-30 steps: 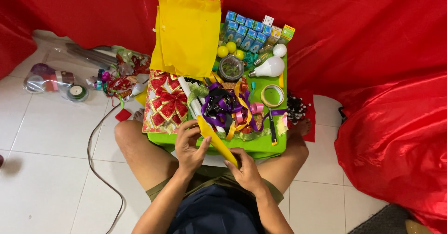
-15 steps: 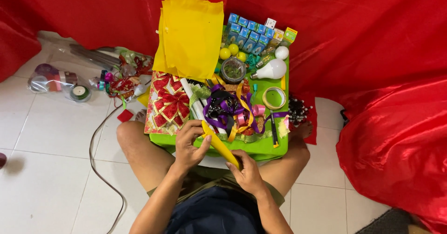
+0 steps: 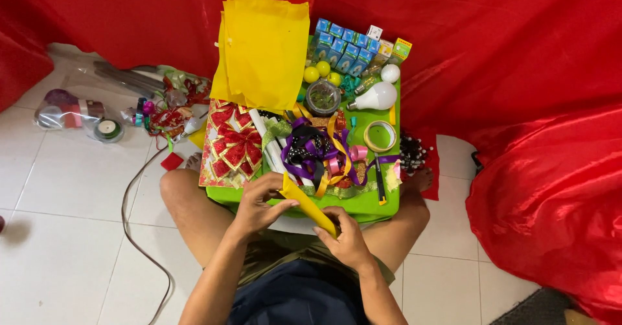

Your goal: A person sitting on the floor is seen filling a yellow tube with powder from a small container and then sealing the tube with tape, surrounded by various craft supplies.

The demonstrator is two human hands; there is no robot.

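On the white tiles at far left, a clear bag of tape rolls (image 3: 78, 114) is lying beside a heap of red and green ribbon scraps (image 3: 172, 105), with a dark cable (image 3: 133, 234) trailing down the floor. A red-and-gold bow card (image 3: 233, 145) is sitting on the left edge of the green table (image 3: 369, 205), which is resting over the person's crossed legs. The left hand (image 3: 256, 205) is pinching the upper end of a folded yellow paper strip (image 3: 310, 206), fingers closed on it just in front of the table's near edge. The strip is slanting down to the right, where the right hand (image 3: 346, 237) is gripping its lower end, thumb pressed on top (both grips look firm). Behind the hands, a stack of yellow paper sheets (image 3: 265, 46) is leaning up against the red cloth (image 3: 505, 53), and a tangle of purple and gold ribbons (image 3: 317, 153) is covering the table's middle. Further right are lying a white light bulb (image 3: 376, 96), a roll of tape (image 3: 380, 136) and small blue boxes (image 3: 343, 43).
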